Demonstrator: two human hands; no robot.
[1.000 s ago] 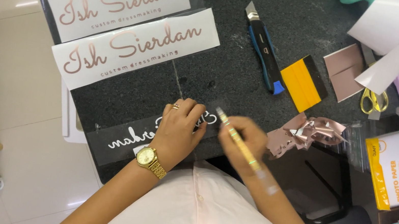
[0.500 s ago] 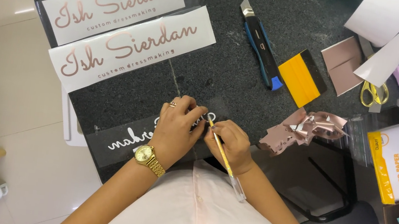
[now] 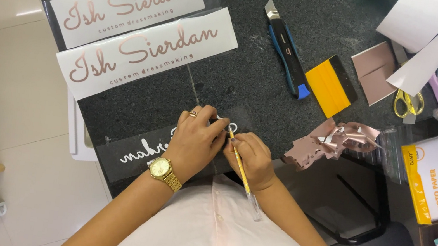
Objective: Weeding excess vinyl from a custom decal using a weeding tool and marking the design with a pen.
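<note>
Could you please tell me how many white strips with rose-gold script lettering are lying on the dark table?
2. The upper strip lies at the table's far left corner; the lower strip lies just below it, overlapping slightly. Others may be hidden under the papers at right.
</note>
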